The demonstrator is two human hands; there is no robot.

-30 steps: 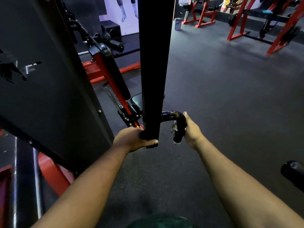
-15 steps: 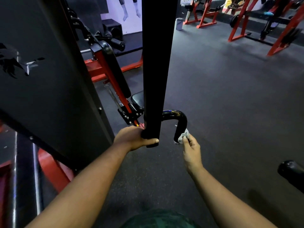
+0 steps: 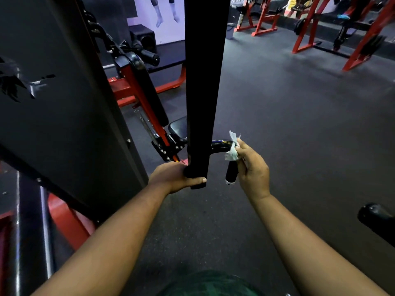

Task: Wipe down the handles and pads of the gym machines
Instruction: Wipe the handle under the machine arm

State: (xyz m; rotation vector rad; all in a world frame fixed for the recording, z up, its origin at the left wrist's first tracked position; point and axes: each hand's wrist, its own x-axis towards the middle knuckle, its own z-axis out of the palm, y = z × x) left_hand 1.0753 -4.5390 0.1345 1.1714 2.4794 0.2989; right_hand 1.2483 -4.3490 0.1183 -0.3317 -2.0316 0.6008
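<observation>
Since half a second ago the right hand [image 3: 253, 170] has risen from the tip of the handle [image 3: 226, 159] to its bend, carrying the wipe [image 3: 232, 149] with it. The fingers pinch the crumpled white wipe against the curved top of the black handle, while the straight grip below hangs just left of the palm, its end bare. The left hand [image 3: 174, 178] has stayed put, fingers curled around the bottom end of the black bar [image 3: 205, 86], thumb across its front. That bar rises straight up through the middle of the view and hides where the handle joins it, along with part of the seat [image 3: 178, 129] behind. To the left a large dark panel [image 3: 53, 99] slants across and blocks most of the machine; beside it a red frame [image 3: 136, 86] with a black back pad [image 3: 149, 90] shows through the gap. Grey rubber floor [image 3: 299, 129] spreads to the right, with red racks [image 3: 307, 24] well apart at the far edge. A black knob [image 3: 374, 214] pokes in at lower right, near the right forearm.
</observation>
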